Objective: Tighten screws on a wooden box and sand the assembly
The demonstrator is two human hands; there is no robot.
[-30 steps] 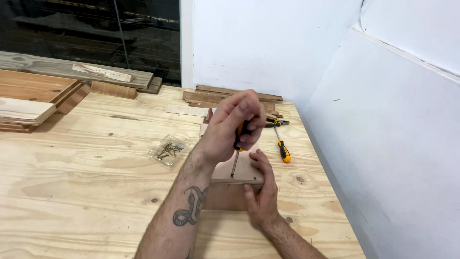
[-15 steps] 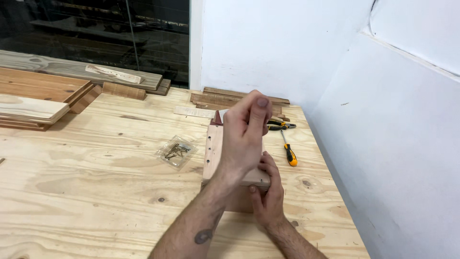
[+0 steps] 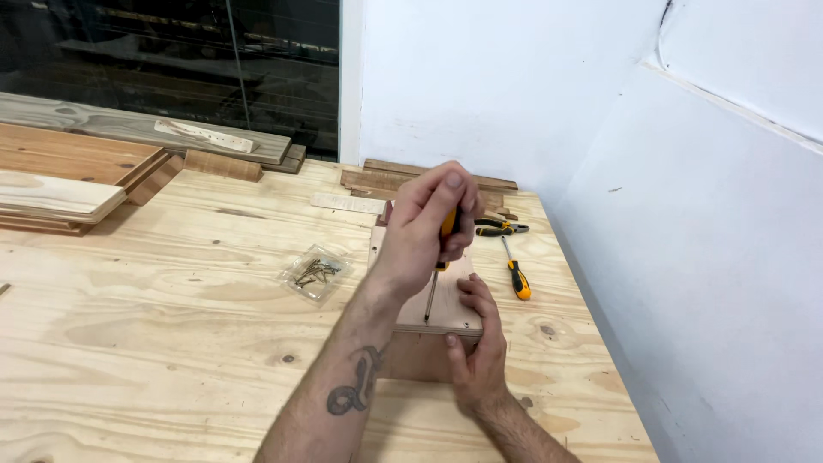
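Your left hand is closed around the orange handle of a screwdriver, held upright with a slight tilt. The shaft runs down from the fist; its tip meets the top of the board near the board's front edge. Whether a screw sits under the tip is too small to tell.

Your right hand lies flat and open against the board's near right corner, thumb on the front edge, fingers spread on top. It presses, grips nothing.

The board lies flat on a darker wood block, toward the right edge of the table, its long side pointing at the far edge.

Just left of the board, a clear bag of screws rests on the table, apart from the board.

Right of the board, near the right edge, lies a second screwdriver with an orange and black handle. Beyond it, pliers with matching grips.

Thin wood strips are stacked at the far edge by the white wall. Planks are piled at the far left corner.
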